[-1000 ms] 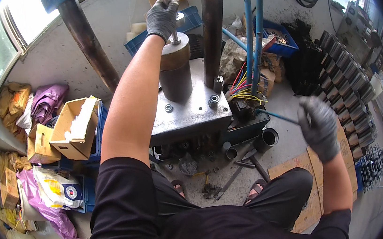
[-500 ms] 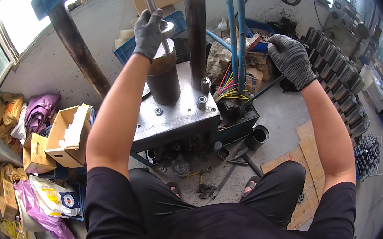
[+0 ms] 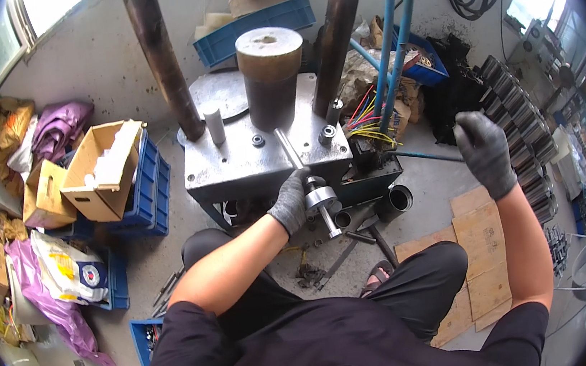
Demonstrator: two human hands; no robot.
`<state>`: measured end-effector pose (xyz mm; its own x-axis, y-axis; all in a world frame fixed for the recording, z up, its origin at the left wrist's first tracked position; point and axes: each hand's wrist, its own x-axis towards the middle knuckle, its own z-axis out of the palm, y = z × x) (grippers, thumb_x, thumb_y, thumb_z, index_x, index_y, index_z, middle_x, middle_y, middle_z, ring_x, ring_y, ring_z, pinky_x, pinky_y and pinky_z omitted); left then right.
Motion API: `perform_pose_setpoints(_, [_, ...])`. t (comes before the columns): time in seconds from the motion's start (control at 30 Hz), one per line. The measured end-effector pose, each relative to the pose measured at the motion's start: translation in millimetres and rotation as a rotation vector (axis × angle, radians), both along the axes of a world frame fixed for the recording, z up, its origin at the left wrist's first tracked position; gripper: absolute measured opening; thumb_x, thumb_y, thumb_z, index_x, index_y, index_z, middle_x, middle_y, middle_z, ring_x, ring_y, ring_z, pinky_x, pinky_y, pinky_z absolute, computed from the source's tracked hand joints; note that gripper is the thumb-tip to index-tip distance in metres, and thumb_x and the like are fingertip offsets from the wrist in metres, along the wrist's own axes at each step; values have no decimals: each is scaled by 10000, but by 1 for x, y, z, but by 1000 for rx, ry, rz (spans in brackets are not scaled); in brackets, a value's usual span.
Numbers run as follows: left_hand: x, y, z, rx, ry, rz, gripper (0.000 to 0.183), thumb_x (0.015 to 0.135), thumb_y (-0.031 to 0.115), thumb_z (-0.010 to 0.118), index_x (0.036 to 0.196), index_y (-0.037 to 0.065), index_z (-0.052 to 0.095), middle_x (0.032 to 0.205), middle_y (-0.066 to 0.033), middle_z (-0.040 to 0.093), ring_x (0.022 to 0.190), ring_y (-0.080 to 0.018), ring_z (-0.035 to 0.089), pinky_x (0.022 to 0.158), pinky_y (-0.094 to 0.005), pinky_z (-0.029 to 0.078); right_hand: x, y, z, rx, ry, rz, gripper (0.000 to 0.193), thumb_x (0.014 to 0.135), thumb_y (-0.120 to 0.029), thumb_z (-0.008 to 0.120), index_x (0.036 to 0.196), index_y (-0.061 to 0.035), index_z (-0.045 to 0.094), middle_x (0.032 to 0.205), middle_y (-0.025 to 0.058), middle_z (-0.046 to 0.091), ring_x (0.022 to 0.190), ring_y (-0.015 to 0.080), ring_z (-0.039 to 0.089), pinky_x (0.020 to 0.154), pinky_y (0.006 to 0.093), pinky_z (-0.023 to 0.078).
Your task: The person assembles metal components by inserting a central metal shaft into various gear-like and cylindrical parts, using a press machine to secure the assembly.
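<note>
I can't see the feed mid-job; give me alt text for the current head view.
A gloved left hand grips a metal rod with a disc collar, slanting at the front edge of a steel table. The gloved right hand is held up near a thin blue bar. On the table, a flat-topped metal cylinder stands between two dark columns.

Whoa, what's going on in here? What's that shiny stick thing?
The person's gloved left hand is holding a metal rod with a round collar on it, in front of a steel block. A big cylinder stands upright on the block. The gloved right hand is raised near the end of a blue bar; I can't tell whether it's gripping it.
</note>
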<state>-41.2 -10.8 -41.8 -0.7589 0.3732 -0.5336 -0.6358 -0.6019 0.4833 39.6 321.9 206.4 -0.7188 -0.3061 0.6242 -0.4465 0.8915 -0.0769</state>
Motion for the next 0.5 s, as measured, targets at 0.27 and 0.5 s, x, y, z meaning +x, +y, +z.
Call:
perform_pose_setpoints(0.27, [-30, 9, -22, 118, -124, -163, 392, 1082, 459, 528, 965, 86, 555, 679, -63, 610, 514, -283, 597, 537, -535, 589, 72, -43, -36, 300, -34, 11, 214, 858, -91, 757, 1055, -41, 687, 943, 160, 710, 799, 380, 683, 730, 461, 545])
perform_pose_setpoints(0.5, [-7, 14, -61, 30, -51, -263, 318, 1013, 386, 675, 889, 104, 595, 730, -53, 664, 577, -247, 685, 529, -478, 628, 56, -103, -75, -93, -168, 183, 242, 900, -154, 788, 1115, -60, 730, 957, 152, 728, 839, 345, 706, 763, 401, 570])
